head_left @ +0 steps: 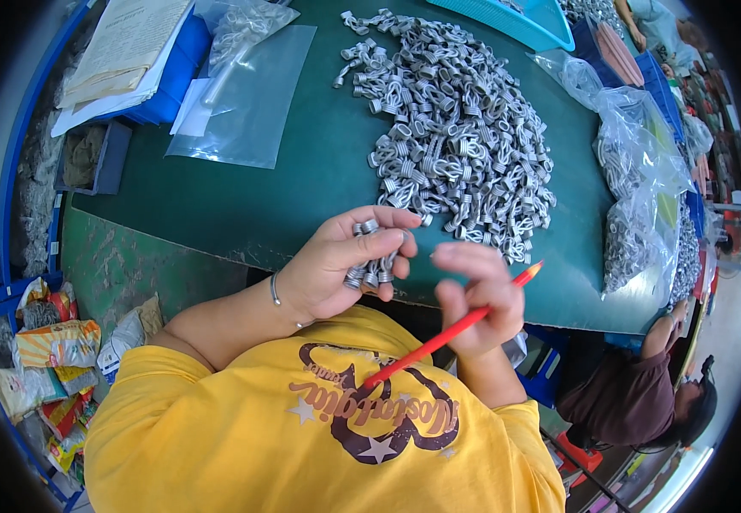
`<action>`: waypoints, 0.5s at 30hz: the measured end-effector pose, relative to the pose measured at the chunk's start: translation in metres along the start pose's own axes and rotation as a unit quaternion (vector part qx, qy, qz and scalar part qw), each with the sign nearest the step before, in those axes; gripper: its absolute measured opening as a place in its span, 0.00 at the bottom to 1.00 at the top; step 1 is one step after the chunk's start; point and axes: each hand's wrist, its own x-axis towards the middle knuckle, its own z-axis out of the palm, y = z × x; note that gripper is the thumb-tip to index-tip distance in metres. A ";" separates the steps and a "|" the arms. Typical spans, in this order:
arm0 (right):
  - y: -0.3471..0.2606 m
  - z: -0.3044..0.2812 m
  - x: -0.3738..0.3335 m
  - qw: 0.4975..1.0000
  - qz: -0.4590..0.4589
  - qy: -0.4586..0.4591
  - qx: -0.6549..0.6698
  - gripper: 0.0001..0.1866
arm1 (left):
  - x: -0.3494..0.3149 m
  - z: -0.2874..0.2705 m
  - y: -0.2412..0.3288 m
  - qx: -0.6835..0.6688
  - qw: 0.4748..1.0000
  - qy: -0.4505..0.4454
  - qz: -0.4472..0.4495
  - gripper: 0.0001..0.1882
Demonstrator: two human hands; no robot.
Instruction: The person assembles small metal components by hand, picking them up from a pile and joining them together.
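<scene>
Head view: at the far left, lower part of the frame, coloured packets (58,342) sit beside the table; at the upper left, papers (123,51) lie over a blue bin (188,53), with a flat clear bag (259,111) to its right on the green table (328,171). Near the middle, the left hand (329,258) has its fingers curled and closed on a small cluster of grey metal pieces (374,275), thumb pressed over them. Above and right of it spreads a large pile (464,128) of like pieces. Each looks light, stiff and hard to break, though smooth enough to slide in a full palm; the ribbed collar probably gives a surer pinch than the thin loop, which may snag a neighbour. Right of centre, the blurred right hand (483,297) has thumb and forefinger apart, other fingers folded on a red pencil (429,345) pointing to the upper right. Farther right, a clear bag (631,158) of grey pieces lies along the table, and a co-worker (625,393) sits at the lower right.
</scene>
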 end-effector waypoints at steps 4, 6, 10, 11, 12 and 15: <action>0.030 -0.016 -0.003 0.951 0.051 0.014 -0.303 0.19 | -0.001 0.001 0.003 0.038 0.999 -0.004 0.024 0.11; 0.033 -0.014 -0.002 0.938 0.081 -0.001 -0.337 0.21 | 0.000 0.003 0.003 0.049 0.998 0.004 0.029 0.10; 0.031 -0.009 0.004 0.919 0.075 -0.011 -0.387 0.18 | 0.002 0.002 0.002 0.092 0.994 0.013 0.055 0.09; 0.034 -0.009 0.001 0.921 0.066 0.007 -0.383 0.16 | 0.001 0.002 0.002 0.103 0.993 0.024 0.053 0.09; 0.035 -0.010 0.000 0.921 0.067 0.009 -0.383 0.16 | 0.000 0.003 0.002 0.104 0.993 0.023 0.052 0.09; 0.036 -0.012 -0.005 0.951 0.043 0.051 -0.303 0.16 | -0.002 0.004 0.004 0.210 0.974 0.003 0.086 0.06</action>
